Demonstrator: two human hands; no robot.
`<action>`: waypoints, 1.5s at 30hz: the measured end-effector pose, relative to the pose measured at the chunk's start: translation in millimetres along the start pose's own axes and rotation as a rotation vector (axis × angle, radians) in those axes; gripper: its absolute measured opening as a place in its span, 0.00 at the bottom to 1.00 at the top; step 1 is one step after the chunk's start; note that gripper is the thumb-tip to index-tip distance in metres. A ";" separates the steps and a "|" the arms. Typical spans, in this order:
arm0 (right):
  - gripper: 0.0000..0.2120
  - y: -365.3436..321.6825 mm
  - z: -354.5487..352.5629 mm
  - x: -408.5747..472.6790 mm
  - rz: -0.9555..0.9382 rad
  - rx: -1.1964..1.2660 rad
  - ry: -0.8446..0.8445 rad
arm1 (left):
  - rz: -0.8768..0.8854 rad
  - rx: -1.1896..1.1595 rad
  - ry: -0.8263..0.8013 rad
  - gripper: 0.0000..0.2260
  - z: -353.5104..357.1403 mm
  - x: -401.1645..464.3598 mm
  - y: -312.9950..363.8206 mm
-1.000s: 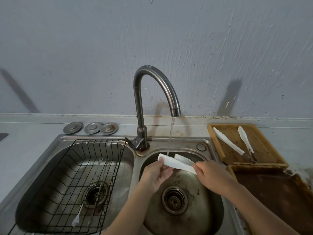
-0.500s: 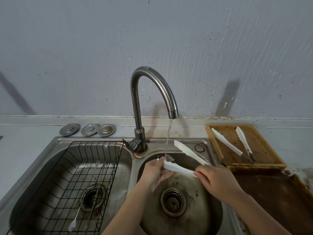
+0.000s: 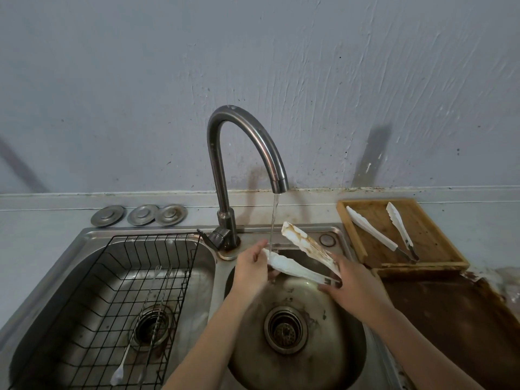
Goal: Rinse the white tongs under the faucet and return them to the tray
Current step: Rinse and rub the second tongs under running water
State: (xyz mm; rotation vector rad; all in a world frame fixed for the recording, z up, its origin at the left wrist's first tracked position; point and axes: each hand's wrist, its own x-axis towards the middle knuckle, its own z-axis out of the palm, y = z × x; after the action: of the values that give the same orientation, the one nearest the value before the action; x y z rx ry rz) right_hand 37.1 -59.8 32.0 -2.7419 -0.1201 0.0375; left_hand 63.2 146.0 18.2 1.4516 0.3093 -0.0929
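Observation:
White tongs (image 3: 298,266) hang spread open over the round right sink bowl (image 3: 346,344). My right hand (image 3: 351,285) grips their hinge end. My left hand (image 3: 251,267) holds the tip of the lower arm, fingers curled under it. Water from the curved faucet (image 3: 244,153) falls onto that lower arm. The upper arm points up and back, streaked with brown residue on its inner face. The wooden tray (image 3: 439,240) stands on the counter at the right with a second pair of white tongs (image 3: 399,235) lying in it.
The left sink bowl (image 3: 197,266) holds a black wire rack (image 3: 118,299) with skewers and a small utensil. Three metal drain covers (image 3: 140,215) lie on the counter behind it. A dark brown tray (image 3: 450,319) sits in front of the wooden one.
The tongs have opened wider, and the upper arm has swung up to show its stained inner face. Both hands stay at the stream, and the view has shifted slightly.

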 end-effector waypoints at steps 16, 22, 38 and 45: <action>0.13 17.2 -9.1 2.6 0.099 0.221 -0.069 | -0.190 0.206 -0.322 0.13 -2.6 -11.5 22.2; 0.12 10.4 -9.0 0.8 0.085 0.213 -0.038 | -0.114 0.387 -0.189 0.07 3.2 -14.4 23.8; 0.14 -12.4 -14.7 -1.6 -0.091 0.163 0.138 | 0.221 0.345 -0.001 0.09 -4.9 -11.3 30.3; 0.19 -25.7 -13.7 5.7 -0.359 -0.070 0.384 | 0.467 0.644 0.019 0.10 -40.2 -8.6 38.9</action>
State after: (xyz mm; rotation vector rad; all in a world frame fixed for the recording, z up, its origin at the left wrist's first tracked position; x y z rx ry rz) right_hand 41.3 -41.0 54.5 -2.6946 -0.5068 -0.5958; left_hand 58.6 189.3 54.4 2.1281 -0.0662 0.2205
